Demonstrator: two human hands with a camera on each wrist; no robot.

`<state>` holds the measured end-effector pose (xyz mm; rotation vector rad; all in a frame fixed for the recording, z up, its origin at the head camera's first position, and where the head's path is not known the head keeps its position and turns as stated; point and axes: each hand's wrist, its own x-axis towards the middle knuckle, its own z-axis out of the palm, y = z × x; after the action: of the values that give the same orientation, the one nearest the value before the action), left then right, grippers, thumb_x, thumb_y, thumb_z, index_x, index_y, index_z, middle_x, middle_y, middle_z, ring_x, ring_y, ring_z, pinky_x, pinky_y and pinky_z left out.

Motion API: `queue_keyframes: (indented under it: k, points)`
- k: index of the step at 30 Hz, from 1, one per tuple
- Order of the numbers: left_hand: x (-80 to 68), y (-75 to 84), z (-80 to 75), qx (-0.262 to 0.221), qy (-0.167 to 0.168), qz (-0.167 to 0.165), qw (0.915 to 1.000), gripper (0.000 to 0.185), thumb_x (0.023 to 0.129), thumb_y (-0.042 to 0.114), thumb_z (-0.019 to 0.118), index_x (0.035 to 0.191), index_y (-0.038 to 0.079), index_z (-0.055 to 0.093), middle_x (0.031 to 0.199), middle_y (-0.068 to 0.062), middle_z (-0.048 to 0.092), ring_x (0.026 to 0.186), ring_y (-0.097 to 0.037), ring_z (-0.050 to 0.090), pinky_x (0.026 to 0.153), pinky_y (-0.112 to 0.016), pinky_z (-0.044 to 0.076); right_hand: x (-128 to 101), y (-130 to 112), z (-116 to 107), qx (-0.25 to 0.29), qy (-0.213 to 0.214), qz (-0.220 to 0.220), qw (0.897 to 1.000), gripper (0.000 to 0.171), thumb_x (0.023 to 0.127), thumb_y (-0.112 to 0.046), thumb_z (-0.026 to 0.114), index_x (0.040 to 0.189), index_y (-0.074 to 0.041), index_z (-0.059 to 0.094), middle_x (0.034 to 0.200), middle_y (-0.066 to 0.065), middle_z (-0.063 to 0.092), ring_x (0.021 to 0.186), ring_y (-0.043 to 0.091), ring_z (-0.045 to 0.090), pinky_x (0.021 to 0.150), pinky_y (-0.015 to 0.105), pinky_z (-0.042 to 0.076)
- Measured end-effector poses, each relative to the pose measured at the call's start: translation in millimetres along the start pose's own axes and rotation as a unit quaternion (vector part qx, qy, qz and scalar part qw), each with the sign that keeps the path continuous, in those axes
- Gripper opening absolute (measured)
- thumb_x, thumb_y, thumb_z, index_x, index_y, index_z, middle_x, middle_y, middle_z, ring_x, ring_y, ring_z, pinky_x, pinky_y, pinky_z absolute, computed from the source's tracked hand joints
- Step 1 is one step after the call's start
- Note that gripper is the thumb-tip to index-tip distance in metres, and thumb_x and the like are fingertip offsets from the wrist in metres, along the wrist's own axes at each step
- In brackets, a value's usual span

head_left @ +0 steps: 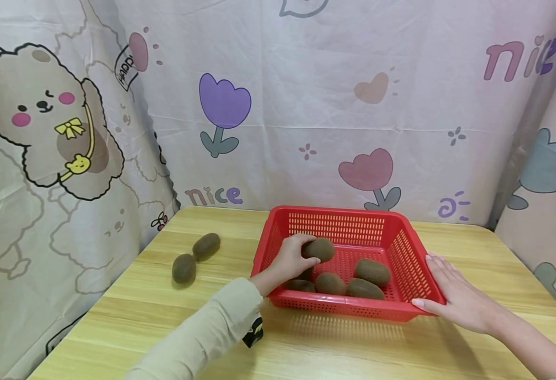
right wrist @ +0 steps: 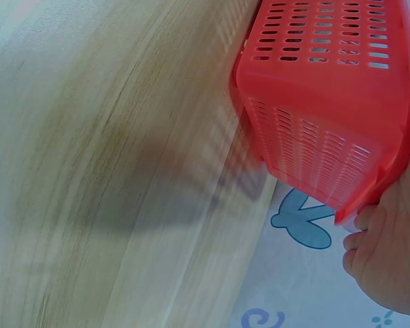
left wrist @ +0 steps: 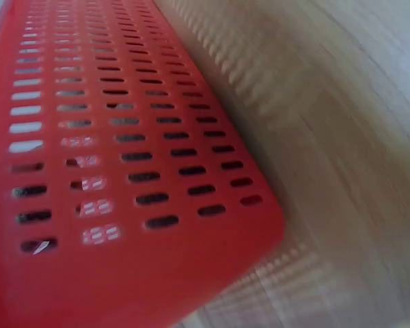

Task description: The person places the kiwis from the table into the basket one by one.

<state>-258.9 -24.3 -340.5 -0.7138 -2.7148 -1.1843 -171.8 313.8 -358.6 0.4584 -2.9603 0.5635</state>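
A kiwi (head_left: 319,249) is held between the thumb and fingers of my left hand (head_left: 292,258), over the left part of a red plastic basket (head_left: 349,307). Inside the basket several brown kiwis, such as this kiwi (head_left: 373,272), lie toward the front and right. My left hand partly hides those beneath it. My right hand (head_left: 463,298) rests against the basket's right front corner, fingers straight along the right side and thumb on the front rim. In the right wrist view its fingertips (right wrist: 355,240) show beside the rim. The left wrist view shows only the slotted basket wall (left wrist: 116,157) and tabletop.
Two more kiwis lie on the wooden table (head_left: 154,316) left of the basket, one kiwi (head_left: 206,246) behind the other kiwi (head_left: 184,269). A printed curtain (head_left: 282,174) hangs along the table's back edge and both sides.
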Motion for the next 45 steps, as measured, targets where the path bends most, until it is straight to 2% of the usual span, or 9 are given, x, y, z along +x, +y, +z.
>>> queue_keyframes:
  k: [9,13,16,20,23,27,33,40,45]
  points:
    - [6.6,4.5,13.7,0.056,-0.081,0.018,0.9950,0.039,0.082,0.010,0.069,0.119,0.001,0.060,0.119,-0.013,0.061,0.109,-0.023,0.056,0.095,-0.037,0.048,-0.1,-0.7,0.8,0.002,0.001,0.000,1.000,0.096,0.085,-0.046,0.060,0.147,0.004,0.008,0.149,0.033,0.014,0.137,0.049,0.010,0.098,0.006,-0.021]
    - [8.5,4.9,14.7,0.060,-0.084,0.016,0.9945,0.035,0.085,0.009,0.065,0.119,0.000,0.060,0.120,-0.013,0.062,0.112,-0.022,0.057,0.096,-0.036,0.048,-0.1,-0.9,1.2,0.016,-0.004,0.006,1.000,0.097,0.084,-0.046,0.060,0.148,0.002,0.005,0.149,0.032,0.014,0.136,0.050,0.010,0.114,0.034,-0.017]
    - [8.5,4.6,11.7,0.041,-0.074,0.007,0.9964,0.035,0.086,0.007,0.064,0.120,0.001,0.060,0.119,-0.013,0.063,0.109,-0.023,0.059,0.094,-0.037,0.049,0.4,-1.0,0.9,0.026,-0.006,0.008,1.000,0.097,0.084,-0.046,0.061,0.148,0.001,0.005,0.149,0.032,0.014,0.135,0.050,0.011,0.113,0.059,-0.001]
    - [5.6,2.2,3.5,0.016,-0.057,-0.007,0.9982,0.037,0.085,0.006,0.065,0.121,0.002,0.060,0.120,-0.013,0.062,0.103,-0.026,0.060,0.090,-0.039,0.051,0.8,-0.9,0.3,0.027,-0.005,0.008,1.000,0.097,0.083,-0.045,0.061,0.148,0.000,0.005,0.148,0.032,0.015,0.135,0.050,0.012,0.107,0.068,0.009]
    - [1.9,-2.2,-4.2,0.015,-0.040,-0.009,0.9991,0.039,0.084,0.008,0.066,0.122,0.001,0.059,0.123,-0.014,0.061,0.109,-0.027,0.059,0.094,-0.040,0.049,0.5,-0.4,0.4,0.025,-0.005,0.009,1.000,0.097,0.084,-0.046,0.061,0.148,0.001,0.004,0.149,0.032,0.014,0.135,0.049,0.011,0.111,0.064,0.004]
    - [-3.9,-9.2,-14.4,0.017,-0.015,-0.008,0.9997,0.042,0.083,0.010,0.068,0.122,0.001,0.058,0.124,-0.014,0.060,0.117,-0.027,0.055,0.098,-0.042,0.046,-0.2,0.3,0.8,0.023,-0.003,0.005,1.000,0.097,0.084,-0.045,0.060,0.148,0.001,0.004,0.149,0.032,0.013,0.136,0.049,0.010,0.116,0.047,-0.010]
    - [-12.6,-20.4,-28.6,0.020,0.029,-0.011,0.9993,0.046,0.082,0.014,0.070,0.123,0.001,0.057,0.125,-0.015,0.059,0.118,-0.030,0.054,0.097,-0.044,0.046,-0.7,0.6,1.1,0.019,0.000,0.002,1.000,0.096,0.085,-0.045,0.060,0.148,0.002,0.005,0.149,0.032,0.013,0.136,0.049,0.010,0.113,0.033,-0.017]
    - [-22.9,-30.6,-44.6,0.025,0.108,-0.009,0.9938,0.044,0.084,0.014,0.068,0.124,0.001,0.056,0.127,-0.016,0.057,0.120,-0.032,0.053,0.094,-0.046,0.048,-0.6,0.6,0.7,0.022,-0.003,0.006,1.000,0.096,0.084,-0.045,0.060,0.147,0.002,0.006,0.149,0.033,0.014,0.136,0.050,0.010,0.115,0.049,-0.009]
    - [-29.1,-41.4,-55.0,0.038,0.183,-0.004,0.9823,0.044,0.083,0.013,0.068,0.122,-0.002,0.057,0.125,-0.020,0.058,0.117,-0.034,0.055,0.093,-0.047,0.048,-0.5,0.1,0.7,0.009,0.004,-0.004,1.000,0.096,0.085,-0.045,0.060,0.147,0.004,0.007,0.148,0.033,0.014,0.137,0.050,0.010,0.103,0.011,-0.021]
